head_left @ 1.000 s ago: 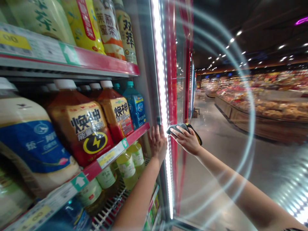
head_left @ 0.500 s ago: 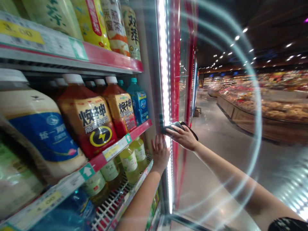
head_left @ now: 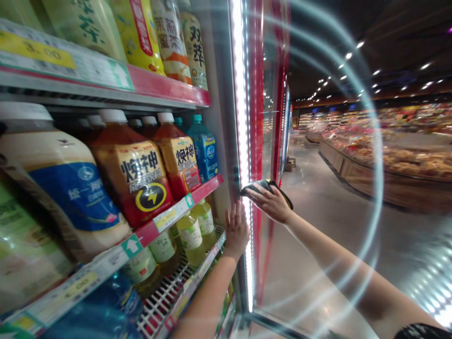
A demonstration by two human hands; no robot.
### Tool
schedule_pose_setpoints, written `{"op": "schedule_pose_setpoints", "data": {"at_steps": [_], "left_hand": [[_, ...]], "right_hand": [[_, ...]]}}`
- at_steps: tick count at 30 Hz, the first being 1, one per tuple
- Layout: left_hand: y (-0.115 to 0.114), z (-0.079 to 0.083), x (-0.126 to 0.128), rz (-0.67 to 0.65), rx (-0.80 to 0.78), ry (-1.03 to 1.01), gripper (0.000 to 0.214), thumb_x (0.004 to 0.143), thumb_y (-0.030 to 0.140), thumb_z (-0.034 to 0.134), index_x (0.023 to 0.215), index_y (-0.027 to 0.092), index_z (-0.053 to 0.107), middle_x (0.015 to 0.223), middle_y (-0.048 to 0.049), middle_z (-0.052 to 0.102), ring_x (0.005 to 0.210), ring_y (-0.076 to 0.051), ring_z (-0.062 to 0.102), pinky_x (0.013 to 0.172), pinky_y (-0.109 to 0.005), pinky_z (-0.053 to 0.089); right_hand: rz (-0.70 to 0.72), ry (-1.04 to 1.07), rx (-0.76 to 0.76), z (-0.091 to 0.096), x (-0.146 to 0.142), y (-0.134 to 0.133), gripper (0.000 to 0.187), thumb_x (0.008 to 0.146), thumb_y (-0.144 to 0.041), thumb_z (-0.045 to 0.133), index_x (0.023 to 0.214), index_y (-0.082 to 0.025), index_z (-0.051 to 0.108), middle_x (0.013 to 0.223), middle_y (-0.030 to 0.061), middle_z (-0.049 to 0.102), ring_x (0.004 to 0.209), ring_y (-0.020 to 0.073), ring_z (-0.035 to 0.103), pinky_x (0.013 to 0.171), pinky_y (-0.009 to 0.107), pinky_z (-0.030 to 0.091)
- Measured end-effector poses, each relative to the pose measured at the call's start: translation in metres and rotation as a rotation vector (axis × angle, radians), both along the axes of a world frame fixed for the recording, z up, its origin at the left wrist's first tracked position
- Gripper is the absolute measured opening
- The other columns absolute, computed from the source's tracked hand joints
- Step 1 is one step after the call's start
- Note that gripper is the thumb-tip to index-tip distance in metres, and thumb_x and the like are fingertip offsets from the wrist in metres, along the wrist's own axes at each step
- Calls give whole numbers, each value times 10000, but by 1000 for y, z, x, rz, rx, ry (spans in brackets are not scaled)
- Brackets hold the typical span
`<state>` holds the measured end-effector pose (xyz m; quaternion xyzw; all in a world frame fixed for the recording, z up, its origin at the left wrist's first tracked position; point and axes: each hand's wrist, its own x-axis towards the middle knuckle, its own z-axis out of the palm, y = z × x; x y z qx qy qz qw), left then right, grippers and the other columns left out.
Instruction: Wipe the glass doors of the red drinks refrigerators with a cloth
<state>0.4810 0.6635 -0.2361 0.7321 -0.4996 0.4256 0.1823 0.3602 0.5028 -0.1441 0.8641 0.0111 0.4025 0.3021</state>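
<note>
My right hand (head_left: 271,203) lies over a dark grey cloth (head_left: 264,185) with a yellowish edge, pressing it against the lit front frame of a drinks cooler; part of the cloth hangs loose past the knuckles. Lower and to the left, my left hand (head_left: 237,231) has its fingers stretched upward, palm toward the cooler's inner side wall (head_left: 226,141). It holds nothing. Between the two hands runs a bright LED strip (head_left: 243,141), partly covered by the cloth and fingers.
Bottled drinks fill the shelves at left, among them a red-brown bottle (head_left: 141,183) and a blue bottle (head_left: 206,150). A red shelf edge (head_left: 210,187) ends near my left hand. The red door frame (head_left: 278,94) stands at right; beyond is a produce display (head_left: 395,174).
The cloth and my right fingers have shifted very slightly on the frame. My left fingers have spread a little and sit slightly lower. The shelves appear marginally shifted right.
</note>
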Motion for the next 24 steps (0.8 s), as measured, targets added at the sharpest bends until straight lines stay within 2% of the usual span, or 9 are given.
{"op": "schedule_pose_setpoints", "data": {"at_steps": [3, 9, 11, 15, 18, 21, 24], "left_hand": [[-1, 7, -1, -1, -24, 8, 831, 914, 212, 578, 1628, 65, 178, 1643, -228, 336, 1540, -358, 300, 1264, -593, 260], [2, 11, -3, -11, -45, 14, 870, 932, 221, 561, 1642, 87, 76, 1650, -219, 325, 1550, -354, 274, 1262, -604, 254], [3, 12, -4, -14, -32, 16, 868, 933, 212, 562, 1644, 96, 79, 1651, -214, 327, 1552, -350, 270, 1264, -603, 252], [-2, 14, -6, -24, -25, 25, 895, 923, 187, 570, 1644, 103, 46, 1655, -219, 315, 1556, -350, 256, 1259, -611, 254], [-5, 14, -8, -44, -20, 43, 913, 923, 191, 573, 1646, 118, 20, 1668, -222, 279, 1561, -352, 240, 1252, -619, 266], [-6, 13, -8, -47, -10, 50, 894, 935, 197, 561, 1646, 118, 25, 1658, -232, 298, 1550, -351, 275, 1242, -620, 289], [-5, 14, -8, -56, 9, 27, 884, 929, 188, 573, 1648, 126, 60, 1643, -237, 331, 1543, -364, 286, 1235, -626, 299]], "right_hand": [[-117, -134, 105, 10, 0, 3, 388, 1049, -234, 455, 1384, -330, 625, 1565, -20, 516, 1467, 260, 404, 1191, 488, 238], [-47, 1, -4, -20, 3, 11, 310, 1033, -233, 478, 1190, -310, 734, 1444, -18, 637, 1330, 234, 535, 1172, 466, 279], [-54, -6, 3, -16, 4, 9, 317, 1031, -233, 478, 1211, -314, 726, 1460, -12, 624, 1341, 238, 524, 1185, 477, 263], [-143, -171, 89, -2, 1, 6, 398, 1046, -242, 447, 1394, -336, 615, 1564, 0, 519, 1466, 255, 389, 1231, 520, 150], [-119, -206, 79, -17, -4, 12, 413, 1041, -228, 459, 1413, -344, 595, 1542, 1, 545, 1463, 233, 401, 1240, 508, 131], [-50, -86, 39, -36, -5, 16, 363, 1016, -202, 502, 1310, -328, 673, 1495, 0, 594, 1395, 221, 492, 1226, 493, 202], [-40, -46, 89, -33, -8, 12, 381, 1007, -204, 522, 1331, -344, 664, 1490, -3, 599, 1389, 232, 508, 1204, 503, 251]]}}
